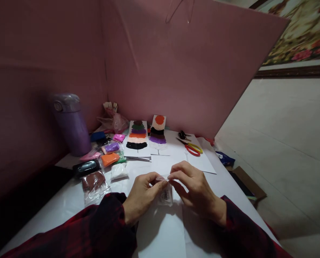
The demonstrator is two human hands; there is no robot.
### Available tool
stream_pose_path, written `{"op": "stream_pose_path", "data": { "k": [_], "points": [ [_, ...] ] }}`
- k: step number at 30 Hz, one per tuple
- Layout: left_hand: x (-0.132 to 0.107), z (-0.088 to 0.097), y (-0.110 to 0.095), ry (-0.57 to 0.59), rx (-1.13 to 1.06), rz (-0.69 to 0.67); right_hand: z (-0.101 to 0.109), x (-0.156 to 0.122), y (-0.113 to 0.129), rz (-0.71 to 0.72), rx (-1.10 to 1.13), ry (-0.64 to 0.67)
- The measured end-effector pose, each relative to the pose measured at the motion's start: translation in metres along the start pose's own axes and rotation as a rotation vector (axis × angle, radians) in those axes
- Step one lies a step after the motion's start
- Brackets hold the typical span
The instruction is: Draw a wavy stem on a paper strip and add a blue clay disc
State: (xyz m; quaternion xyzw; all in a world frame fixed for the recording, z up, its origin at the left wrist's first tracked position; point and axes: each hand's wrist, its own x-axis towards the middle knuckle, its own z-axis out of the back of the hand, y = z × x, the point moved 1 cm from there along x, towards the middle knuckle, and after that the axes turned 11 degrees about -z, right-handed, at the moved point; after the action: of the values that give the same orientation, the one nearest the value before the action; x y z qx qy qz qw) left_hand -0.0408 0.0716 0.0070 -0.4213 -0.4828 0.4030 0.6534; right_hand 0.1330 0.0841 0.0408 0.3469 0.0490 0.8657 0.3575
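While pinching the small clear plastic packet (165, 198) by its top edge in the left hand (144, 193), over white paper (162, 233) on the white tabletop (68, 199), work that edge lightly with the right hand (196, 185) (touching; cannot tell if clamped). Avoid squeezing the packet's body.

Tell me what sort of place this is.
Probably a craft corner in a home: colourful wrapped packets and scissors point to handiwork, while the framed picture on the wall suggests a house rather than a workshop.
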Motion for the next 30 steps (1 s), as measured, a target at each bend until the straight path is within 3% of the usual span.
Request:
{"op": "stream_pose_path", "data": {
  "k": [5, 12, 15, 20, 24, 30],
  "points": [
    [-0.001, -0.001, 0.001, 0.000, -0.022, 0.004, 0.001, -0.001, -0.003, -0.045, 0.037, -0.007],
    [-0.002, -0.002, -0.003, 0.052, -0.118, 0.005, 0.001, 0.000, -0.009, -0.259, 0.395, 0.117],
    [-0.003, -0.003, -0.004, 0.094, -0.109, 0.057, 0.015, 0.006, -0.032, -0.431, 0.535, -0.046],
    [-0.002, -0.003, -0.003, 0.106, -0.082, 0.118, 0.042, 0.006, -0.100, -0.724, 0.583, -0.374],
    [0.000, -0.003, -0.005, 0.119, -0.051, 0.138, 0.038, 0.003, -0.135, -0.824, 0.535, -0.335],
    [-0.001, -0.003, -0.005, 0.150, 0.001, 0.137, 0.035, -0.002, -0.159, -0.906, 0.422, -0.383]
  ]
}}
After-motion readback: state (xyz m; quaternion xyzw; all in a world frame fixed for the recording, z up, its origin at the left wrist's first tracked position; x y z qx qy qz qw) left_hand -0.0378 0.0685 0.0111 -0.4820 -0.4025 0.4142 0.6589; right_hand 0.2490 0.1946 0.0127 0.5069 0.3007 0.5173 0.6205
